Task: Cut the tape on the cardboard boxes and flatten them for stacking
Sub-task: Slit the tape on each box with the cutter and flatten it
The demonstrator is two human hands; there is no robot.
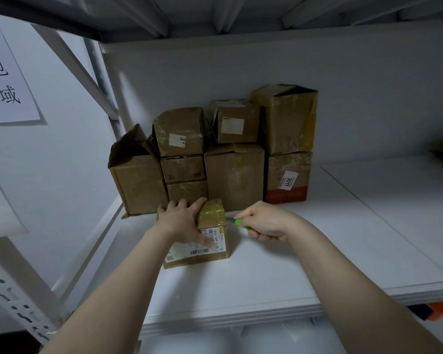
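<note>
Pressing on the small box (213, 212), the left hand (183, 221) lies flat on its top with fingers spread and the thumb on the labelled front. The box sits under this hand and just left of the right hand (266, 222), which is curled tightly around a green cutter (241, 223). The cutter points leftward, its blade tip at the box's upper right edge, so I judge the right hand will cut. The other boxes (234, 175) stand beyond both hands.

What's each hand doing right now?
Left hand: open, flat on the small taped box.
Right hand: closed around the green-handled cutter.
</note>
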